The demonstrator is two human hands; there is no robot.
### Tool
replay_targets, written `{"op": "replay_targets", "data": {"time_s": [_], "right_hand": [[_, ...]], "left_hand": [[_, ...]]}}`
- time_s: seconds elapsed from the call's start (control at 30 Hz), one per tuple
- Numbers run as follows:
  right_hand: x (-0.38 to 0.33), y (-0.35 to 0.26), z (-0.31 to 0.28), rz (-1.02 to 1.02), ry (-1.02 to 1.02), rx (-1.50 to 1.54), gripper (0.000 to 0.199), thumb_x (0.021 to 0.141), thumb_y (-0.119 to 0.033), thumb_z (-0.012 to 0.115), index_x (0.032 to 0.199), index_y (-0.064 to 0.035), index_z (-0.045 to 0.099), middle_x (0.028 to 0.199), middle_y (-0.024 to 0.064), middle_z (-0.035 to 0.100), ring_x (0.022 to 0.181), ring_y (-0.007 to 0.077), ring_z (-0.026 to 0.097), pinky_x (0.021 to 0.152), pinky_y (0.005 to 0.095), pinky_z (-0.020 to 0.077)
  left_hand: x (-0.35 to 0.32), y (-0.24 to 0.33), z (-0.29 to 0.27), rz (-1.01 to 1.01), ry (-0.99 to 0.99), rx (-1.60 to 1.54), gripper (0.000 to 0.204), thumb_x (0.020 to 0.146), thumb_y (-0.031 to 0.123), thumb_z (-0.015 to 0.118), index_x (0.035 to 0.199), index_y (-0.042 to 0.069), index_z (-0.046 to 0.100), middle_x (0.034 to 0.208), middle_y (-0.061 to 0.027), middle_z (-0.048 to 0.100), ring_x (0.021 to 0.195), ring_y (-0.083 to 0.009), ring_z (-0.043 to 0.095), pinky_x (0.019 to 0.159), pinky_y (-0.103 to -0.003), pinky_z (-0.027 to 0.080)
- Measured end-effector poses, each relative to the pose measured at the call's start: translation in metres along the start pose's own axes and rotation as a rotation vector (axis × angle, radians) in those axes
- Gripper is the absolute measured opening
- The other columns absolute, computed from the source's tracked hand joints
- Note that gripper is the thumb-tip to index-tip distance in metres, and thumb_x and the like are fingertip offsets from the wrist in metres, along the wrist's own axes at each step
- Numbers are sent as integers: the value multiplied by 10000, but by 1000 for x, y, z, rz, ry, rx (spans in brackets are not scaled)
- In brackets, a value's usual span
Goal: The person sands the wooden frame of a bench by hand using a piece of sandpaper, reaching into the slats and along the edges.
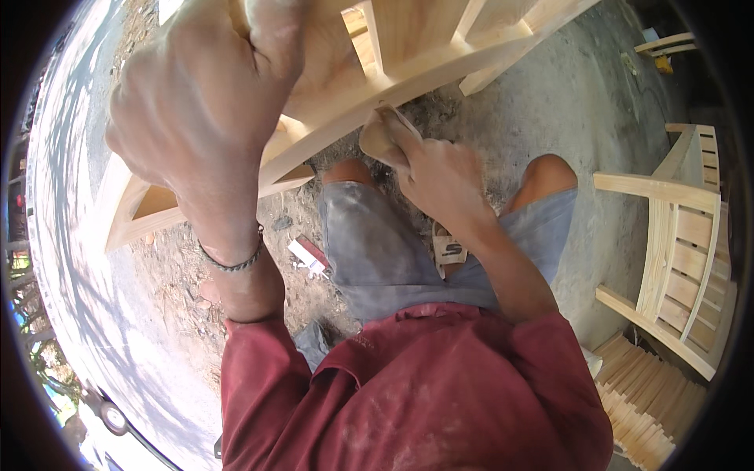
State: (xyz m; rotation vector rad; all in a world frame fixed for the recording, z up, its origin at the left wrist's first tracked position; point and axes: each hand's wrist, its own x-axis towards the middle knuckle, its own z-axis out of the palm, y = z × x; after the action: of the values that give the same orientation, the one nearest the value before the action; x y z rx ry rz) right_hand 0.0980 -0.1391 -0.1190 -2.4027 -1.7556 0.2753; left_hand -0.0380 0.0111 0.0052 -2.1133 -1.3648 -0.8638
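Observation:
A pale wooden chair or bench frame (424, 78) with slats and a curved rail spans the top of the head view, tilted in front of my knees. My left hand (200, 94) is closed over its upper left part; the fingertips are hidden behind the hand, but a bit of wood shows between thumb and fingers. In my right hand (444, 184) is a folded piece of tan sandpaper (381, 140), pinched between thumb and fingers. The sandpaper touches the lower edge of the curved rail, between my knees.
Another slatted wooden bench (667, 243) stands at the right. Below it lies a stack of thin wooden strips (644, 400). A red and white packet (309, 255) and a grey cloth-like scrap (312, 345) lie on the dusty ground. Sunlit pavement (71, 235) stretches along the left.

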Motion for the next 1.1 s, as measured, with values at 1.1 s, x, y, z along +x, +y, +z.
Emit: {"op": "replay_targets", "data": {"time_s": [1.1], "right_hand": [[51, -21, -13, -87, 302, -146, 570, 946, -311, 569, 1487, -167, 461, 772, 171, 695, 621, 366, 700, 566, 450, 599]], "left_hand": [[-2, 1, -3, 52, 104, 2, 559, 954, 602, 516, 605, 166, 505, 427, -85, 454, 376, -292, 494, 356, -392, 310]]}}
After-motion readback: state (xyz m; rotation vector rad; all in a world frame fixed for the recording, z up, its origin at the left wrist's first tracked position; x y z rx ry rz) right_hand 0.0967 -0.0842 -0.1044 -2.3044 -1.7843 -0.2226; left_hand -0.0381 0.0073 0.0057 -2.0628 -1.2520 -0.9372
